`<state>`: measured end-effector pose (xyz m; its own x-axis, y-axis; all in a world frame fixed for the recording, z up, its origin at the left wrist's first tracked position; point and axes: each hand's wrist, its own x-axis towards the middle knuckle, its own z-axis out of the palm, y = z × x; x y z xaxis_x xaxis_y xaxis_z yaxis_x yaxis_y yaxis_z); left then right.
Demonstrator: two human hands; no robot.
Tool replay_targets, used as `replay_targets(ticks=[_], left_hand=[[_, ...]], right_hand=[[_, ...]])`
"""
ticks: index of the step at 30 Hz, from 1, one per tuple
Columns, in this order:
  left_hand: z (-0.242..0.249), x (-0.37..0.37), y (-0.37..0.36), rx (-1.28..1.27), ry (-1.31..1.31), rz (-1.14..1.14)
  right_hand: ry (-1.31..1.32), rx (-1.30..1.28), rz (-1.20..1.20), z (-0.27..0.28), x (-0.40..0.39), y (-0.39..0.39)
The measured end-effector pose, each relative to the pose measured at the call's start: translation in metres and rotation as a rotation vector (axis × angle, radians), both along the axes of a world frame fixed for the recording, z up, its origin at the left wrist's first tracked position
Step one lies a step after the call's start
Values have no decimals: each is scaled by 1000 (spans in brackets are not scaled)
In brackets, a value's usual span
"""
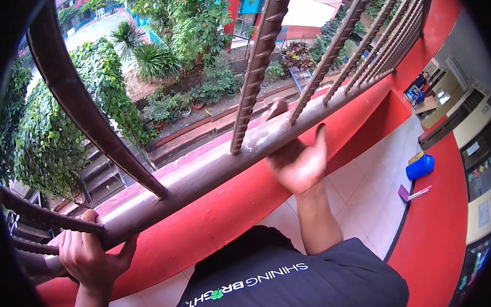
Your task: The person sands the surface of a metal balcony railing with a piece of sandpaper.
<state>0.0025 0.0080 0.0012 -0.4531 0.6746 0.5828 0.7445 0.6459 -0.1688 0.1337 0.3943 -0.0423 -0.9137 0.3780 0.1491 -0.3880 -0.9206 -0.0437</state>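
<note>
A thick brown metal rail (203, 174) runs diagonally across the view, with ribbed bars (256, 72) rising from it. At the lower left, my left hand (89, 251) is wrapped round the rail, its fingers over the top beside a bar and its thumb below. Farther right, my right hand (300, 159) is under and against the rail, palm showing, thumb apart; some fingers pass behind the rail and a fingertip shows beyond it. It does not close round the rail. A red ledge (205, 225) lies below the rail.
Beyond the bars are leafy plants (96, 66), potted plants and steps (103, 177). On the right, a tiled floor (360, 198) holds a blue bin (420, 167) and a dustpan (403, 193). A person (420, 81) is far down the corridor.
</note>
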Motion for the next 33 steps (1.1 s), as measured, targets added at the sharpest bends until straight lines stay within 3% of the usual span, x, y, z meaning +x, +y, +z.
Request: replay_targets(ticks=[2, 5, 7, 11, 13, 17, 18, 19, 21, 25, 26, 29, 30, 31, 33], left_hand=[[0, 0, 1, -3, 7, -8], [3, -2, 3, -8, 60, -40], [4, -2, 3, -12, 66, -53], [8, -2, 3, -26, 32, -75], [8, -3, 5, -18, 64, -91], [10, -5, 2, -32, 63, -122], [9, -5, 2, -26, 55, -124], [6, -3, 0, -23, 43, -118], [2, -3, -4, -19, -34, -77], [4, -4, -5, -39, -20, -89], [7, -4, -3, -42, 7, -100], [0, -5, -4, -33, -29, -82], [3, -4, -4, -39, -42, -83], [3, -3, -4, -47, -41, -78], [2, -5, -5, -44, 14, -87]], right_hand=[[-114, 50, -126, 5, -1, -2], [-70, -32, 144, 6, -17, -72], [-74, -82, 175, 5, -15, -76], [-234, 25, -34, 10, -20, -83], [-23, -84, 190, 3, -34, -137], [-41, -24, 88, 14, -20, -100], [-408, 190, -121, 23, -16, -78], [-419, 193, -114, 17, -16, -88], [8, -203, 157, 8, -24, -118], [-66, 66, 155, 17, -23, -112], [-111, 14, 9, 17, -15, -84], [-129, 55, -78, 7, -15, -91], [-152, -132, 182, 18, -22, -132], [-150, -139, 188, 19, -22, -136], [-54, 30, 317, 17, -24, -142]])
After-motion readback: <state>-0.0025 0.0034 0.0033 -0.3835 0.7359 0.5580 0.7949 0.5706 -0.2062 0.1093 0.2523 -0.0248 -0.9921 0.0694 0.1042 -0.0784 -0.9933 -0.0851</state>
